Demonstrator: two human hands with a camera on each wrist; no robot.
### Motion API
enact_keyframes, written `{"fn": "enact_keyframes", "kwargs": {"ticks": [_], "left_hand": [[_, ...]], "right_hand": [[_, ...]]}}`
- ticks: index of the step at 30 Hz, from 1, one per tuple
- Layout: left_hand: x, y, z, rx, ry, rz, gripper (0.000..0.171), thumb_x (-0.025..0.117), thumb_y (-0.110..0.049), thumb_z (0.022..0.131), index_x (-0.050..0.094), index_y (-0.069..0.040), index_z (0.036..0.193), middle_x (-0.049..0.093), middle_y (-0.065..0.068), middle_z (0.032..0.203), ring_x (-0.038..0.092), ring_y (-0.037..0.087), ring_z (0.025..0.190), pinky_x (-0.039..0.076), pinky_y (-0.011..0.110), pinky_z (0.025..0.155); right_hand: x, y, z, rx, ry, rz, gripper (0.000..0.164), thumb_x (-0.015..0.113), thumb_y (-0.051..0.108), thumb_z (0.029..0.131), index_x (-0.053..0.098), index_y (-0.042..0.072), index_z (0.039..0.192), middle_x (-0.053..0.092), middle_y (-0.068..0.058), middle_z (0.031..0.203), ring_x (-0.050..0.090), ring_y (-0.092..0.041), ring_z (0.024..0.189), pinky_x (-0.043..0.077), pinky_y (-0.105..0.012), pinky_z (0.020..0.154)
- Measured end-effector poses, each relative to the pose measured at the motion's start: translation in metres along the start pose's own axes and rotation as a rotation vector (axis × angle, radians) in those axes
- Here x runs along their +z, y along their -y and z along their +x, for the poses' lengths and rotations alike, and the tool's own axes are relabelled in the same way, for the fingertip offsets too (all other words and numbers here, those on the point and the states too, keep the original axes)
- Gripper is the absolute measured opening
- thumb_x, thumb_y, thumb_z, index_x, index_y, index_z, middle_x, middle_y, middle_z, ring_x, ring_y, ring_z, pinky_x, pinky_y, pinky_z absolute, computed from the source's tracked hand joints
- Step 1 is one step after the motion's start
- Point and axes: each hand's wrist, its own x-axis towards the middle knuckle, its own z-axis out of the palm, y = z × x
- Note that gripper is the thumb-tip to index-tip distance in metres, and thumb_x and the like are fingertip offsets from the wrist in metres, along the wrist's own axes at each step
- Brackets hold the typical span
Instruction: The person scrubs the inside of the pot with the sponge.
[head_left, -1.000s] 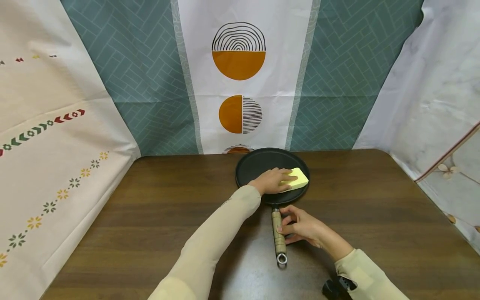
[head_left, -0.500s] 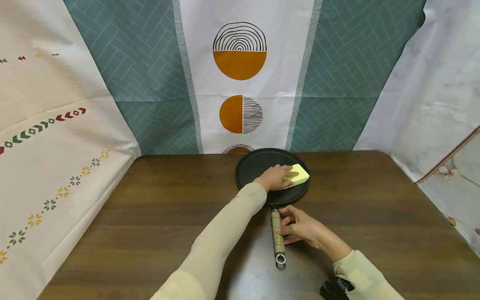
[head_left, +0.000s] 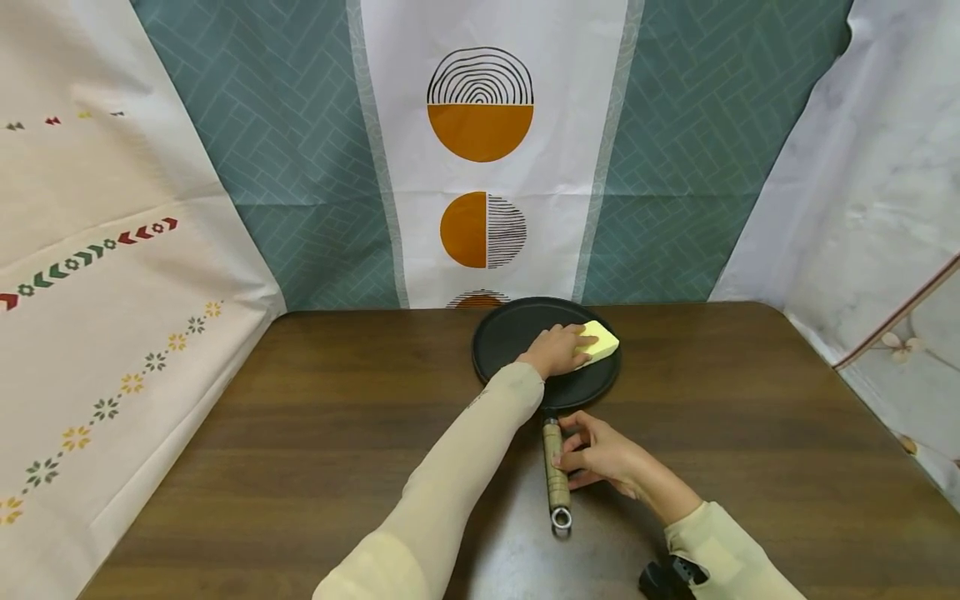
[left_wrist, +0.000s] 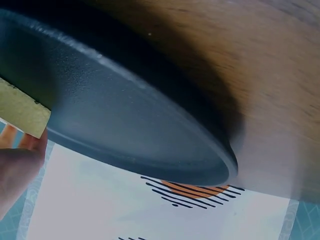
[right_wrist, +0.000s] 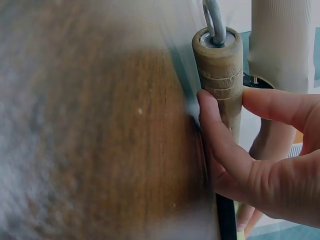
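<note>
A black round flat pan [head_left: 510,337] lies at the back middle of the table, its wooden handle [head_left: 556,471] pointing toward me. On the pan's right side my left hand [head_left: 557,350] holds a yellow sponge [head_left: 599,342] against the cooking surface. The left wrist view shows fingertips at the edge of the sponge [left_wrist: 22,110], above the pan's dark face [left_wrist: 135,125]. My right hand [head_left: 607,457] pinches the handle from the right. In the right wrist view, thumb and fingers sit on opposite sides of the handle [right_wrist: 220,65], below its metal ring [right_wrist: 215,22].
The brown wooden table [head_left: 337,433] extends to both sides of the pan. Behind it hangs a green and white patterned cloth [head_left: 495,167]. A cream cloth [head_left: 150,275] stands at the left and a pale marbled cloth [head_left: 847,208] at the right.
My left hand and the sponge have slid a little toward the far right of the pan. My right hand stays on the handle, and the pan has hardly moved.
</note>
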Motion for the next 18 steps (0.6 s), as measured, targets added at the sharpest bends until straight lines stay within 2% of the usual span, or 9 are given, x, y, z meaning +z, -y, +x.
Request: {"fn": "enact_keyframes", "kwargs": {"ticks": [9,18], "left_hand": [[-0.001,0.003,0.014,-0.068,-0.032,0.007,0.046,0.048,-0.04,0.1,0.043,-0.033,0.145,0.035,-0.001,0.153,0.043,0.023,0.128,0.036,0.037,0.103],[-0.005,0.012,0.019,-0.153,-0.004,0.027,0.047,0.044,-0.041,0.101,0.038,-0.033,0.148,0.033,-0.002,0.154,0.041,0.022,0.13,0.035,0.036,0.105]], "right_hand": [[-0.001,-0.001,0.0,-0.002,-0.028,0.015,0.061,0.068,-0.002,0.082,0.032,-0.008,0.132,0.048,-0.015,0.093,0.057,-0.02,0.075,0.057,-0.042,0.068],[0.002,-0.004,0.0,0.0,-0.039,0.02,0.063,0.068,-0.002,0.081,0.032,-0.009,0.133,0.048,-0.015,0.094,0.058,-0.02,0.075,0.057,-0.042,0.067]]}}
